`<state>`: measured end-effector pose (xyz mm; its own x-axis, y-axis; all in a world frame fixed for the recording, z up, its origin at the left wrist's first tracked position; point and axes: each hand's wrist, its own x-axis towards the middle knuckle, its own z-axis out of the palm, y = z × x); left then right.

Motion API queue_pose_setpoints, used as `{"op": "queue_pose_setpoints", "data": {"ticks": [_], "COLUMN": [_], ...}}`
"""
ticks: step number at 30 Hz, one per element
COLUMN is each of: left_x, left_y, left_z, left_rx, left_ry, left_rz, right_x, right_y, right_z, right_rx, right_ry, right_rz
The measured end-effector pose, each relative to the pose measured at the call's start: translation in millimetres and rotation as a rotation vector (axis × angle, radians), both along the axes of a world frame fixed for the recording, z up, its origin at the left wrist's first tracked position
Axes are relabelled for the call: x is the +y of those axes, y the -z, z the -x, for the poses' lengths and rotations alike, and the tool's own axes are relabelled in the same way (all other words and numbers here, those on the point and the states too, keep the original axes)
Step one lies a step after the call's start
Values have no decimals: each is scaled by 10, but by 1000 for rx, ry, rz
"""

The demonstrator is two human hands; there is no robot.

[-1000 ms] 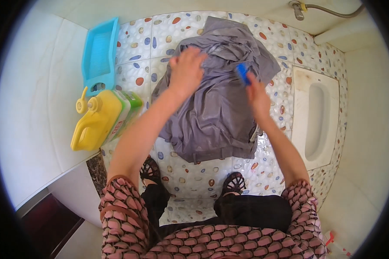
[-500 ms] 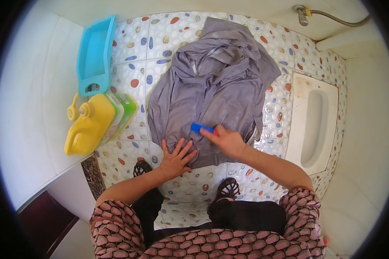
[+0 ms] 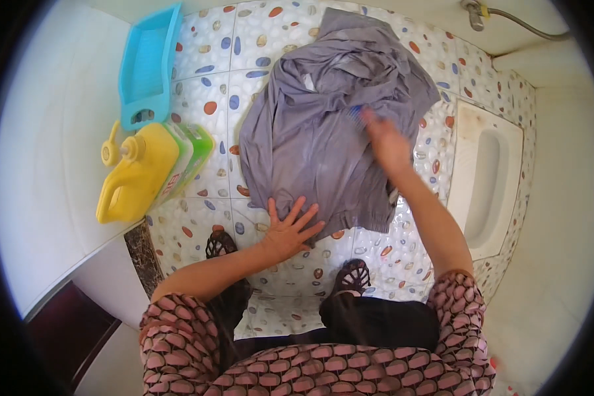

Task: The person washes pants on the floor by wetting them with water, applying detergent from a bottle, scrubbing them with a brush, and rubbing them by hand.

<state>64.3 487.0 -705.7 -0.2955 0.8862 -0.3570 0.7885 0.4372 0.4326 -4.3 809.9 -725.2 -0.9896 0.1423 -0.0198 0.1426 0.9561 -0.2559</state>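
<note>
Right grip [image 3: 389,145] wrapped round a blurred blue brush [image 3: 357,114], we're seemingly scrubbing a crumpled grey fabric garment [image 3: 297,145] on the pebble-patterned tiled floor [image 3: 208,148], left hand [image 3: 288,235] splayed at the cloth's near edge, next stroke likely wanting it taut.

Person wearing pink top [image 3: 310,373], scale-like print repeating all over, blk outlines edging each pc, greyish-tan patches filling some. L sleeve [image 3: 180,336] & R sleeve [image 3: 457,310] matching top, ending approx. at elbows, plain brownish trim banding cuffs. L hand [image 3: 289,232] & R hand [image 3: 389,144] going bare. Blk trousers [image 3: 383,323] covering legs; dk openwork shoes [image 3: 354,272] showing cutouts.
</note>
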Motion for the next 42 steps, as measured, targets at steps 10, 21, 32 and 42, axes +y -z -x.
{"op": "queue_pose_setpoints", "data": {"ticks": [10,21,32,42], "left_x": [160,-176,-631,182], "left_y": [-176,-285,-154,11], "left_z": [-92,571,763,71], "left_rx": [-62,115,374,34], "left_ry": [101,-364,-362,-265], "left_rz": [-79,-269,143,-150], "right_x": [-946,-1102,-232,-420], "right_y": [-115,-158,-314,-194], "right_z": [-462,-455,-441,370], "right_rx": [-5,38,30,11], "right_ry": [-537,-419,141,-224], "right_rz": [121,188,65,-37]}}
